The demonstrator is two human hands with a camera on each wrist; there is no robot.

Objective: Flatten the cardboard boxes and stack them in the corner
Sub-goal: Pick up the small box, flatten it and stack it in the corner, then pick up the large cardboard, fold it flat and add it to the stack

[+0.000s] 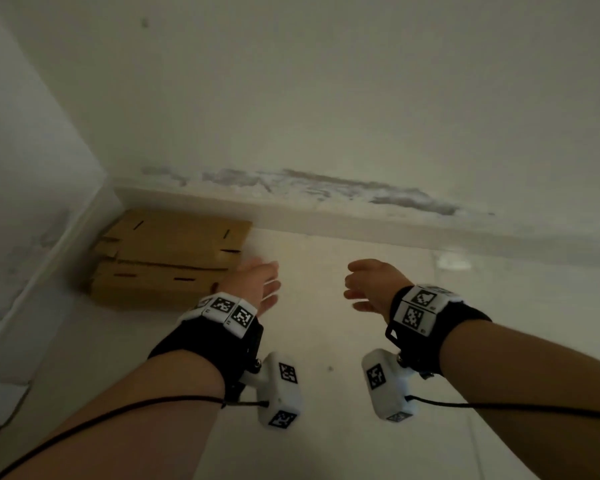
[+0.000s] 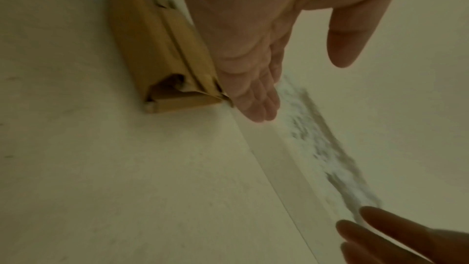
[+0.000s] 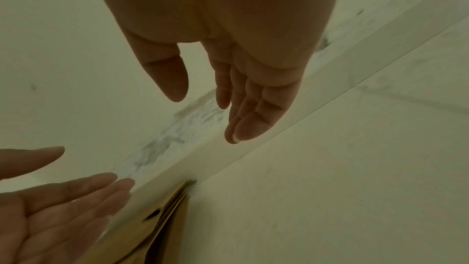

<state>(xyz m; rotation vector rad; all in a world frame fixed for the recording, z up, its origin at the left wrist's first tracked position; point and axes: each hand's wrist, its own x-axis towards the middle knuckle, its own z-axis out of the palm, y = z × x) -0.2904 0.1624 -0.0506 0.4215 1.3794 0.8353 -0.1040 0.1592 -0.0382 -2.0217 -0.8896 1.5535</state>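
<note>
Neither hand held anything. The left hand [image 1: 257, 282] was held above the floor with its fingers [image 2: 256, 105] straight and close together and the thumb set apart; its grip was apart and free. The right hand [image 1: 371, 285] was held beside it, palm facing inward, fingers [image 3: 251, 123] relaxed and only slightly bent, thumb apart; its grip was likewise apart and free. The two hands were near each other with a gap between them, and neither touched the cardboard.

Each wrist carried a black strap with white marker blocks [image 1: 227, 311], and a cable [image 1: 118, 410] ran back along each forearm.

The flattened cardboard boxes [image 1: 167, 258] lay as a stack on the floor [image 1: 326, 341], pushed into the corner where the two walls meet, with the far edge against the skirting board [image 1: 361, 220]. The left hand was just beside the stack's right-hand edge. In the left wrist view, the near end of one layer [image 2: 167, 87] gaped slightly and was not fully flat.

The wall [image 1: 326, 98] above the skirting showed a scuffed, peeling strip [image 1: 326, 188].
</note>
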